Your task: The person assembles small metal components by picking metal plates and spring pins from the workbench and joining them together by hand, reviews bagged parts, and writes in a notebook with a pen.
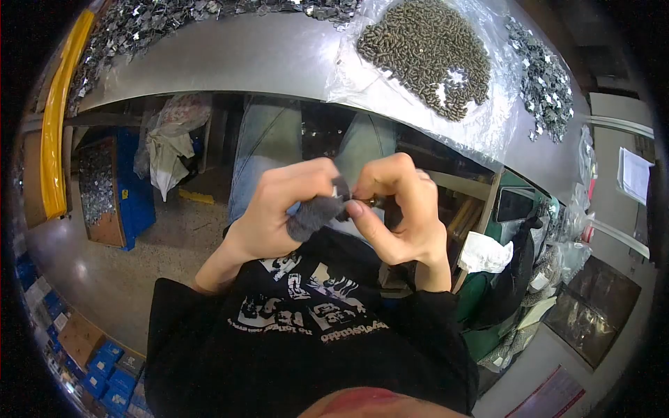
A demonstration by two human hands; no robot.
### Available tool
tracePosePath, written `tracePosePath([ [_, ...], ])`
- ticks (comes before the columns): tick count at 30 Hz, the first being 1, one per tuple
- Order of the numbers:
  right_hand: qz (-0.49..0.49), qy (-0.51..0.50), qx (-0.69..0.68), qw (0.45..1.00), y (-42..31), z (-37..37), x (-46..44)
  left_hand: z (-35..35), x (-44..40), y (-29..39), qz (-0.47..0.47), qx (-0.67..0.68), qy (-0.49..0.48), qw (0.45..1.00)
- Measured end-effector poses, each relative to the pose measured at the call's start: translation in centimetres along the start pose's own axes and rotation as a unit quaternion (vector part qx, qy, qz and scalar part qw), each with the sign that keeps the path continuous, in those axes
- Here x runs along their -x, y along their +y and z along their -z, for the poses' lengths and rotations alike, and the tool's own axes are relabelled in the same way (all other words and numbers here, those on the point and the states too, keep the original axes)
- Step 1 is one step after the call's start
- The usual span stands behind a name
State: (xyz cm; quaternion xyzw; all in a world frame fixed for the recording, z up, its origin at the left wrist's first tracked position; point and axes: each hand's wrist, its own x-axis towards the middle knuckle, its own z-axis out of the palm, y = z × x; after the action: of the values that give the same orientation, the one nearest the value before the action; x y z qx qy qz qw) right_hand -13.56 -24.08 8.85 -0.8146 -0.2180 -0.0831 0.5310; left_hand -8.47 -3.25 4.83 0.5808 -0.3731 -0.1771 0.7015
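My left hand [279,205] is closed around a dark grey, cloth-like bundle [313,217], held above my lap in front of my black shirt. A small light piece [335,191] shows at the bundle's upper edge. Close beside it, my right hand [404,209] is closed in a pinch, thumb and forefinger meeting at the bundle's right end. A small brass-coloured part [377,202] peeks out between those fingers, mostly hidden. Whether it is joined to the grey bundle I cannot tell.
On the metal table [230,56] lie a heap of small brassy cylindrical parts [428,52] on clear plastic and piles of dark flat pieces [540,83]. A blue bin [136,188] stands at left. An open drawer [463,216] is right of my knees.
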Motion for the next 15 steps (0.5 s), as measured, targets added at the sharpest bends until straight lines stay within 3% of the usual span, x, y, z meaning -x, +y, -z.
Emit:
tracePosePath([
  [2,0.114,0.053,0.095,0.987,0.7,-0.2,-0.2,-0.3,-0.1,-0.1,0.075,0.112,-0.089,0.987],
  [4,0.152,0.083,0.078,0.982,0.5,-0.7,-0.5,-0.7,0.6,-1.1,0.156,0.227,-0.215,0.937],
  [5,0.160,0.033,0.084,0.983,0.4,-0.6,-0.5,-1.0,1.4,-1.8,0.212,0.238,-0.232,0.919],
  [7,0.131,-0.028,0.065,0.989,0.2,-0.3,-0.9,-0.9,1.7,-2.9,0.127,0.219,-0.204,0.946],
  [8,0.124,0.018,0.048,0.991,0.9,-0.4,-0.9,-0.6,1.7,-3.2,0.083,0.207,-0.190,0.956],
  [9,0.113,0.048,0.088,0.988,1.7,0.0,-0.5,0.2,1.7,-3.3,0.101,0.209,-0.165,0.959],
  [10,0.094,0.071,0.110,0.987,2.2,0.8,0.0,1.0,1.3,-3.4,0.055,0.038,-0.120,0.991],
  [11,0.074,0.093,0.132,0.984,2.7,1.5,0.5,1.9,0.8,-3.6,0.008,-0.133,-0.069,0.989],
  [13,0.037,0.118,0.128,0.984,3.2,2.6,1.3,4.8,-0.6,-3.8,-0.047,-0.394,0.058,0.916],
  [15,0.041,0.128,0.134,0.982,3.5,3.1,1.5,8.5,-2.8,-4.3,-0.024,-0.486,0.243,0.839],
])
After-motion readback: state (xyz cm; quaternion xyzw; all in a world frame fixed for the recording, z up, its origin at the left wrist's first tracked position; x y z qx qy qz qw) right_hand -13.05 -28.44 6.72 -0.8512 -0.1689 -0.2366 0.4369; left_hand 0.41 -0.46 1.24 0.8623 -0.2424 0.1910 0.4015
